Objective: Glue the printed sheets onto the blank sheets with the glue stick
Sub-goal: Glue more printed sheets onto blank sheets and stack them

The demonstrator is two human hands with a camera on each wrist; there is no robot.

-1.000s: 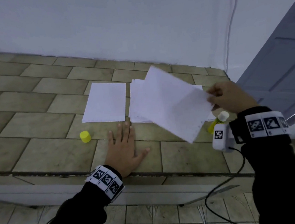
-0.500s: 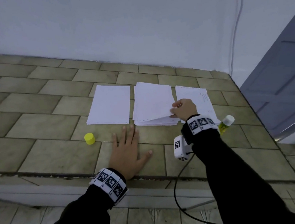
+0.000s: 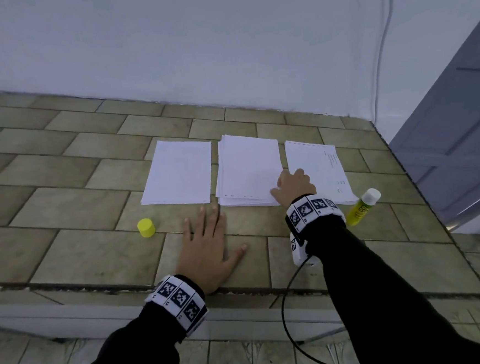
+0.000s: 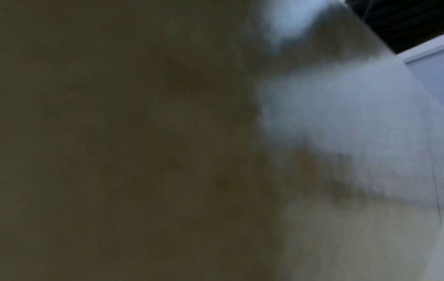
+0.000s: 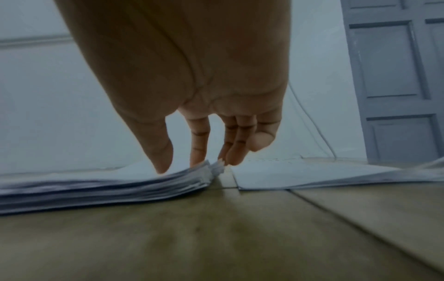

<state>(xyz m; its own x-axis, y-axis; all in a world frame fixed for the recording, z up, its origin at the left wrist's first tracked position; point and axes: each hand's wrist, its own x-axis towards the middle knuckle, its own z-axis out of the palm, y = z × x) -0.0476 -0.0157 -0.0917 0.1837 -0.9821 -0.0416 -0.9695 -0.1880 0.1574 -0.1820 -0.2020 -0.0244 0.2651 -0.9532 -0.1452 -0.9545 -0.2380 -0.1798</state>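
Observation:
Three lots of white paper lie side by side on the tiled ledge: a blank sheet (image 3: 177,172) at the left, a thick stack (image 3: 248,169) in the middle, and a printed sheet (image 3: 315,170) at the right. My right hand (image 3: 290,185) rests on the stack's near right corner. In the right wrist view its fingers (image 5: 236,152) point straight down at that corner of the stack (image 5: 120,186), with the thumb on top. My left hand (image 3: 206,242) lies flat on the tiles. The glue stick (image 3: 363,207) lies uncapped right of my right wrist. Its yellow cap (image 3: 146,227) stands at the left.
The white wall (image 3: 223,54) runs behind the papers, with a thin cable (image 3: 380,50) down it. A grey door (image 3: 459,136) stands at the right. The ledge's front edge (image 3: 98,290) drops to a lower tiled floor. The left wrist view is dark and blurred.
My right hand brought the sheet it held in the air down onto the middle stack and now rests at its corner. The left hand has stayed flat in place.

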